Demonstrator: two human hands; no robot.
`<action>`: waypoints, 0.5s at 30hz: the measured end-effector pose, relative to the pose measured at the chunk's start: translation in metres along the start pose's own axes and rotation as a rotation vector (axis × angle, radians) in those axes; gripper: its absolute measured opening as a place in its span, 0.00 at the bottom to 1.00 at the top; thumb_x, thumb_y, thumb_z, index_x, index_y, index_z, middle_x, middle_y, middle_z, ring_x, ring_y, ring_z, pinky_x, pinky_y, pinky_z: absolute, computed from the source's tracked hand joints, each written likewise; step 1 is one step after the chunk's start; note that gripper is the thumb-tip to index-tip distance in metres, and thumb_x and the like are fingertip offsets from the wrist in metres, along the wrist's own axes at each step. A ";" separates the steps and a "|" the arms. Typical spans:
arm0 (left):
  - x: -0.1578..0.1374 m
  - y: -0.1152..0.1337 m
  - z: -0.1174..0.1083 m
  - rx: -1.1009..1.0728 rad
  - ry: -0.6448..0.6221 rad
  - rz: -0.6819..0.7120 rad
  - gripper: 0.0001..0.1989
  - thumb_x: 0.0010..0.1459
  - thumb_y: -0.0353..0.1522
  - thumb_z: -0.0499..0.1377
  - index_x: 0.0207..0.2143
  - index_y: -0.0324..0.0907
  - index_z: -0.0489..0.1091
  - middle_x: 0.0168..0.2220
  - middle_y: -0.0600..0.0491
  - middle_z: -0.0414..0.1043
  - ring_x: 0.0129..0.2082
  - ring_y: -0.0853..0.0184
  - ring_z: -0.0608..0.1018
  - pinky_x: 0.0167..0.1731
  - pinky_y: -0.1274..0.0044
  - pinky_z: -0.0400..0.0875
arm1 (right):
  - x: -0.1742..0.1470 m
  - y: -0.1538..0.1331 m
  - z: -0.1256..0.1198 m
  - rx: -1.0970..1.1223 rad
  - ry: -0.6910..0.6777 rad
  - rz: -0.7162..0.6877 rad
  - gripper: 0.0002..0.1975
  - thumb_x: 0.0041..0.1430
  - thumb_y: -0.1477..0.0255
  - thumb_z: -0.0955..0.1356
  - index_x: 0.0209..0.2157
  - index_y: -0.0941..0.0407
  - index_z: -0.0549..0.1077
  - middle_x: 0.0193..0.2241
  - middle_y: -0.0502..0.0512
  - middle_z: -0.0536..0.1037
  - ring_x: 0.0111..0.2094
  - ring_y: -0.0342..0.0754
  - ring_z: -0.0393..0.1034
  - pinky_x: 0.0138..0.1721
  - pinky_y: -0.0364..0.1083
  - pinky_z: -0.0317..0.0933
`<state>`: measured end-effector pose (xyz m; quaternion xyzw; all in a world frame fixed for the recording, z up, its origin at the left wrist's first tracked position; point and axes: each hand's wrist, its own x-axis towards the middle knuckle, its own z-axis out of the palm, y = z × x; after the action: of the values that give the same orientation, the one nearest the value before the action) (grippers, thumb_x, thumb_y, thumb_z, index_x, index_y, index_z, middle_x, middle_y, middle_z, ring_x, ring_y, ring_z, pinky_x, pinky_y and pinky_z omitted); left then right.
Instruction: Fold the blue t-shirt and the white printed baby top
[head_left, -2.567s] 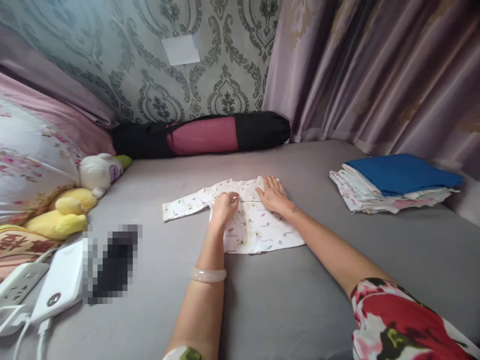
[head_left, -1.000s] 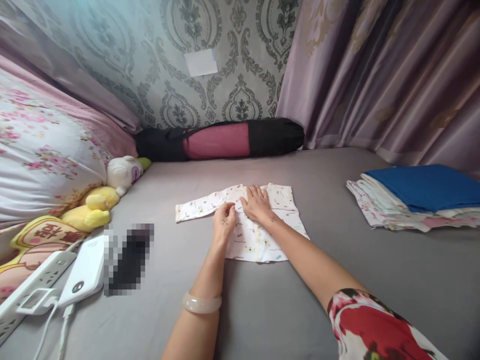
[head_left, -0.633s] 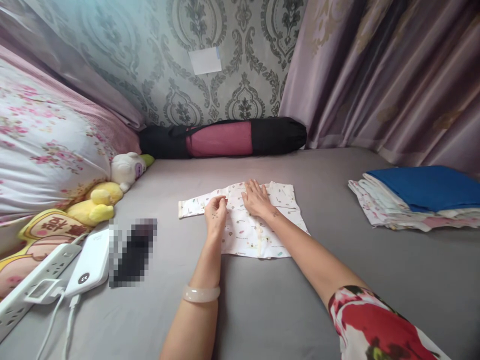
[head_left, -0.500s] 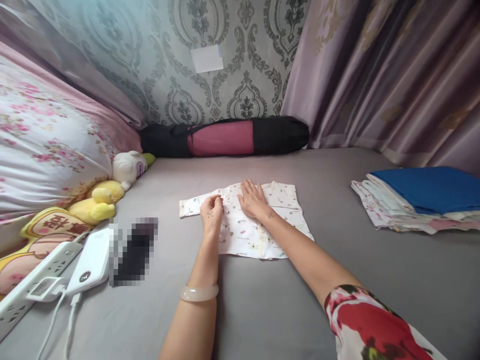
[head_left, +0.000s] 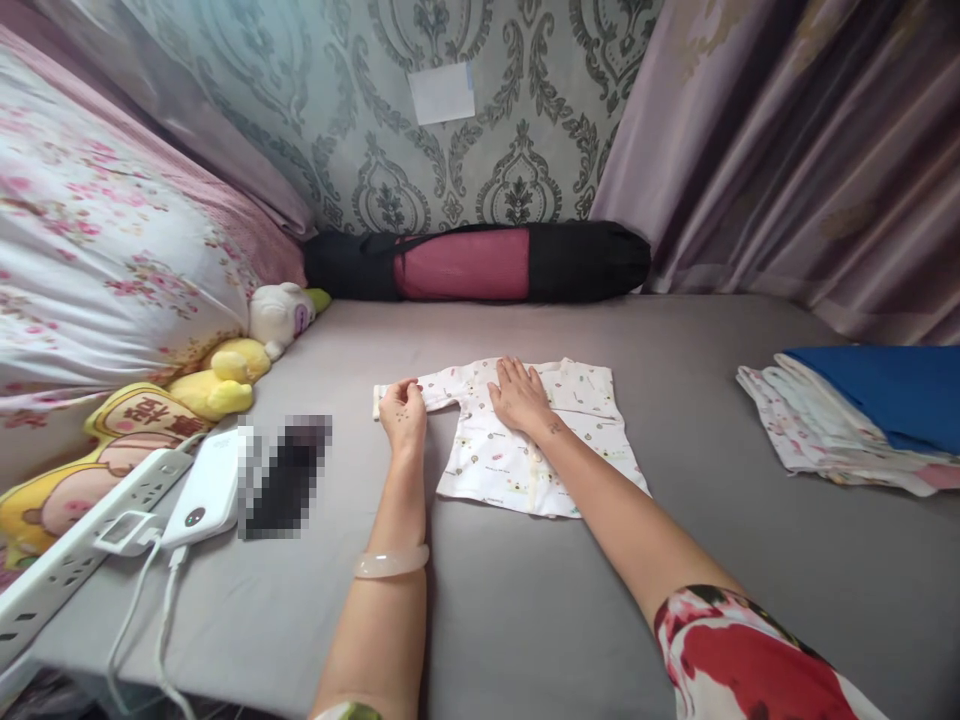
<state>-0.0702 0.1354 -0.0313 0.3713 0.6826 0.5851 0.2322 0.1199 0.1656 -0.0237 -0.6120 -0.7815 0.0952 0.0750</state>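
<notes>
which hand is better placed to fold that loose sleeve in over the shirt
Left. The left hand already pinches the sleeve at its end, while the right hand lies flat on the baby shirt.

1. A big bed with a smooth grey sheet (head_left: 570, 620) holds everything
2. A small white baby shirt (head_left: 540, 450) lies flat near the middle, with one sleeve out to the left
3. A long black and pink bag (head_left: 480, 262) lies along the far edge by the wall
4. A stack of folded clothes (head_left: 847, 425) with a blue one on top sits at the right
5. A white soft toy (head_left: 281, 315) and a yellow soft toy (head_left: 221, 375) lie at the left, touching a flowery pillow (head_left: 97, 260)
6. A white power strip (head_left: 67, 555), a white power bank (head_left: 206, 490) and their cords lie near the front left edge
</notes>
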 end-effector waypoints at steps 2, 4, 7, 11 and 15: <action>-0.001 0.000 -0.001 0.018 -0.009 0.007 0.13 0.55 0.32 0.52 0.38 0.38 0.73 0.37 0.47 0.77 0.40 0.63 0.79 0.44 0.72 0.73 | 0.001 0.001 0.001 -0.001 0.004 -0.002 0.33 0.68 0.62 0.49 0.68 0.66 0.49 0.69 0.58 0.46 0.69 0.52 0.36 0.67 0.55 0.30; -0.002 0.001 -0.002 0.042 -0.018 0.018 0.13 0.55 0.32 0.52 0.38 0.39 0.73 0.37 0.47 0.77 0.40 0.64 0.79 0.45 0.72 0.72 | 0.001 0.001 0.001 0.006 0.003 -0.007 0.33 0.68 0.62 0.49 0.68 0.66 0.49 0.69 0.58 0.46 0.69 0.52 0.36 0.67 0.55 0.30; -0.002 0.002 -0.002 0.078 -0.008 0.026 0.13 0.55 0.33 0.52 0.38 0.39 0.74 0.37 0.47 0.78 0.40 0.63 0.78 0.45 0.72 0.71 | 0.002 0.002 0.002 0.016 -0.007 -0.012 0.33 0.68 0.62 0.49 0.68 0.65 0.48 0.69 0.58 0.45 0.69 0.52 0.35 0.67 0.55 0.29; 0.003 0.002 -0.006 0.117 0.020 0.020 0.13 0.54 0.32 0.52 0.37 0.39 0.74 0.36 0.48 0.77 0.38 0.63 0.78 0.43 0.72 0.72 | 0.002 0.002 -0.003 0.028 -0.047 -0.013 0.33 0.68 0.61 0.49 0.68 0.65 0.47 0.70 0.58 0.44 0.70 0.52 0.34 0.67 0.55 0.29; 0.009 0.004 -0.011 0.200 0.077 0.007 0.12 0.54 0.31 0.52 0.36 0.40 0.74 0.34 0.49 0.77 0.37 0.62 0.78 0.45 0.71 0.71 | 0.000 0.006 -0.015 0.092 -0.062 -0.001 0.32 0.69 0.59 0.48 0.68 0.62 0.49 0.70 0.60 0.43 0.70 0.52 0.33 0.67 0.57 0.29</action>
<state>-0.0833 0.1355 -0.0238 0.3723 0.7447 0.5286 0.1654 0.1287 0.1682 -0.0110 -0.6043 -0.7785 0.1502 0.0788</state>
